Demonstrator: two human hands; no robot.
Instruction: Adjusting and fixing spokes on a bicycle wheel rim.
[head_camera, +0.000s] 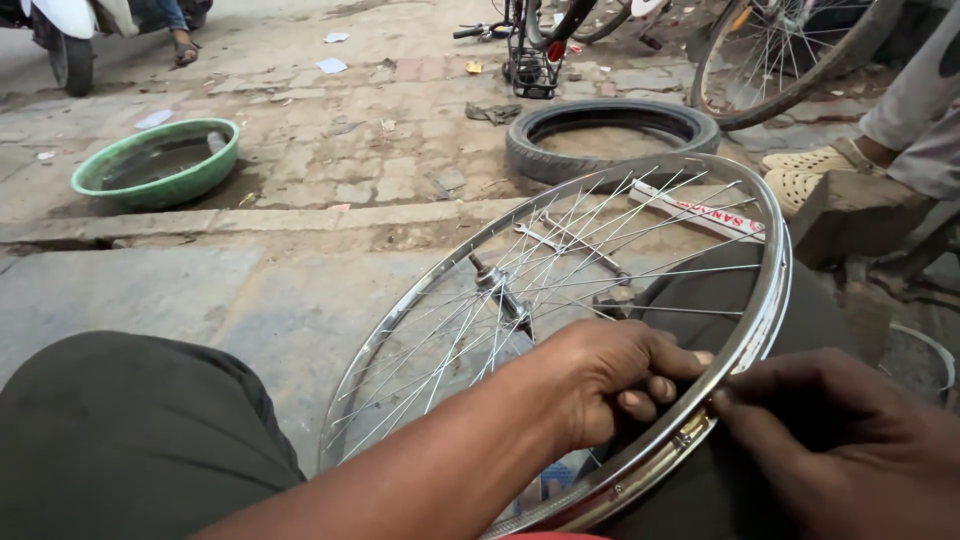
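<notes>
A chrome bicycle wheel rim (775, 270) with thin steel spokes and a hub (497, 285) leans tilted across my lap. My left hand (610, 375) reaches through the spokes, fingers curled and pinching a spoke end just inside the rim's near edge. My right hand (830, 430) rests outside the rim at the same spot, its fingertips pressed on the rim where a spoke nipple sits. My dark trouser knee (130, 430) fills the lower left.
A black tyre (610, 125) lies on the paving behind the wheel. A green basin (155, 160) of water sits at left. A spanner (565, 245) and a long printed box (700, 212) lie on the ground. Another person's sandalled feet (810, 170) are at right; bicycles stand behind.
</notes>
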